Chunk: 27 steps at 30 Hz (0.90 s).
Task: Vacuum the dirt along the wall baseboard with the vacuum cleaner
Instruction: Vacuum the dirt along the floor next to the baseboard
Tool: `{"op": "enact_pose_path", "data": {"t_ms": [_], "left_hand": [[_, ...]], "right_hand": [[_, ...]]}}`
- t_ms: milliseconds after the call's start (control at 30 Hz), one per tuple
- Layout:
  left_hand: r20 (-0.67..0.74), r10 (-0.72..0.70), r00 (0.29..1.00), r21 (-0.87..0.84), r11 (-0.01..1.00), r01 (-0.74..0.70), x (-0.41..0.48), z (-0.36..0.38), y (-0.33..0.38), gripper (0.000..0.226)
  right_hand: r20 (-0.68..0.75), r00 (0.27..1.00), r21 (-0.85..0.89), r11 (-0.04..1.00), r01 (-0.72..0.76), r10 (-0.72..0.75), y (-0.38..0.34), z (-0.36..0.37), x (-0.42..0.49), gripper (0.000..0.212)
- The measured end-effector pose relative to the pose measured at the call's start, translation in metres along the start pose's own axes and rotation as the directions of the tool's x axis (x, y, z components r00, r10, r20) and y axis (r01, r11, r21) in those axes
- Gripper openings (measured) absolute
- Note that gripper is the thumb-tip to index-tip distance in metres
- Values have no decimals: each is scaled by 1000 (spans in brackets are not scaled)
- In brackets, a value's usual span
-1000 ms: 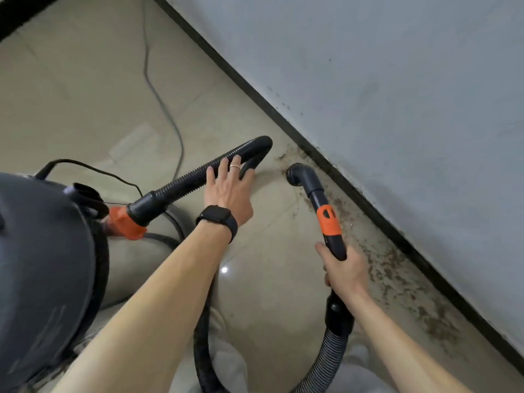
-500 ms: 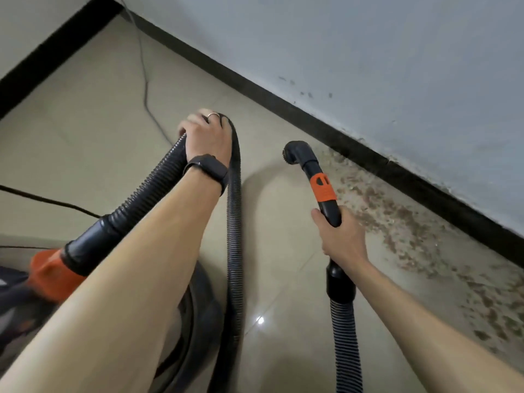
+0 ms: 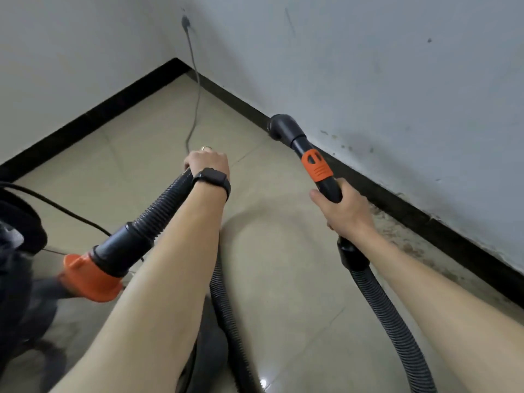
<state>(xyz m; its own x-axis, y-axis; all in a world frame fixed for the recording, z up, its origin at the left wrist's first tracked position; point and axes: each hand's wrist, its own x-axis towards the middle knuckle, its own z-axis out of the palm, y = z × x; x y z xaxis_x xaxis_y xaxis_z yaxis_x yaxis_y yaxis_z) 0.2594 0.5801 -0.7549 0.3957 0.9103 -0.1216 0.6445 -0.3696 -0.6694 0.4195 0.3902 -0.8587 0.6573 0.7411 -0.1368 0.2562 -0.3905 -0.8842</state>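
At the far left we see the dark, blurred body of the vacuum cleaner point(image 3: 17, 279) at the frame edge, its shape too smeared to make out well. An orange plastic collar point(image 3: 88, 279) joins it to a black ribbed hose point(image 3: 164, 199) that rises toward the middle. A thin black power cord point(image 3: 71, 212) lies on the floor behind it. The floor point(image 3: 283, 279) is glossy beige tile, and a black baseboard point(image 3: 93, 114) runs along the pale grey left wall point(image 3: 71, 52) to a corner. A thin grey cable point(image 3: 195, 109) drops from that corner wall onto the tiles.

Our left hand point(image 3: 208, 163), with a black smartwatch point(image 3: 212, 180) on the wrist, is closed over the top of the hose bend; the hose then appears to loop down under the forearm and across the floor.

To the right, our right hand point(image 3: 343, 208) is wrapped around the black wand handle point(image 3: 329, 188) just below its orange grip band point(image 3: 316, 165). The wand's black elbow-shaped nozzle point(image 3: 283, 127) is lifted off the floor, in front of the baseboard of the right wall point(image 3: 397, 80). Brown specks of dirt point(image 3: 397, 236) lie on the tiles against that baseboard, to the right of the hand, and dark spots mark the wall above.
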Motion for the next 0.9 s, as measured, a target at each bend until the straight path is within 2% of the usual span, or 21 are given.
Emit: {"op": "enact_pose_path", "data": {"t_ms": [67, 133, 233, 300, 333, 433, 500, 567, 633, 667, 700, 733, 767, 800, 833, 900], "left_hand": [[46, 67, 997, -54, 996, -65, -9, 9, 18, 40], [58, 46, 997, 11, 999, -47, -11, 19, 30, 39], [50, 9, 999, 141, 990, -16, -17, 28, 39, 44], [-44, 80, 996, 202, 977, -69, -29, 23, 53, 47], [-88, 125, 988, 155, 982, -111, -38, 16, 63, 47], [-188, 177, 966, -147, 968, -205, -67, -11, 101, 44], [-208, 197, 958, -302, 919, -255, -88, -18, 128, 41], [-162, 237, 958, -422, 861, -285, -111, -9, 158, 36], [-46, 282, 958, -642, 727, -245, -130, 9, 184, 30], [41, 307, 951, -802, 578, -152, -139, 15, 194, 31], [174, 354, 919, -934, 356, 40, -146, 20, 204, 36], [306, 419, 855, -951, 107, 288, -153, 23, 211, 42], [404, 470, 785, -871, -66, 488, -160, 25, 218, 50], [447, 505, 738, -802, -138, 581, -169, 27, 223, 53], [461, 515, 722, -782, -149, 605, -176, 30, 226, 50], [485, 455, 747, -769, -186, 612, -183, 42, 233, 32]], "right_hand": [[35, 999, -58, 998, -4, 6, 5, 5, -4, 34], [103, 994, -85, 996, -33, 42, 17, 13, -7, 36], [155, 978, 82, 985, -154, 140, 45, 24, -26, 32], [174, 961, 195, 949, -249, 217, 58, 23, -46, 29], [185, 951, 223, 932, -286, 247, 64, 20, -58, 28], [187, 942, 220, 922, -317, 280, 83, 1, -94, 24], [190, 942, 204, 928, -312, 275, 97, -17, -113, 24], [200, 940, 151, 939, -308, 276, 111, -34, -122, 25], [207, 939, 42, 956, -290, 276, 124, -43, -128, 21], [213, 939, -52, 963, -266, 271, 130, -45, -132, 22], [226, 937, -165, 958, -234, 268, 135, -47, -136, 24], [246, 930, -264, 942, -206, 272, 139, -48, -142, 27], [276, 919, -322, 928, -188, 282, 141, -49, -148, 31], [318, 903, -339, 924, -177, 289, 143, -49, -155, 35], [367, 885, -335, 928, -162, 287, 144, -48, -161, 42], [450, 852, -293, 946, -142, 268, 146, -47, -173, 58]]}}
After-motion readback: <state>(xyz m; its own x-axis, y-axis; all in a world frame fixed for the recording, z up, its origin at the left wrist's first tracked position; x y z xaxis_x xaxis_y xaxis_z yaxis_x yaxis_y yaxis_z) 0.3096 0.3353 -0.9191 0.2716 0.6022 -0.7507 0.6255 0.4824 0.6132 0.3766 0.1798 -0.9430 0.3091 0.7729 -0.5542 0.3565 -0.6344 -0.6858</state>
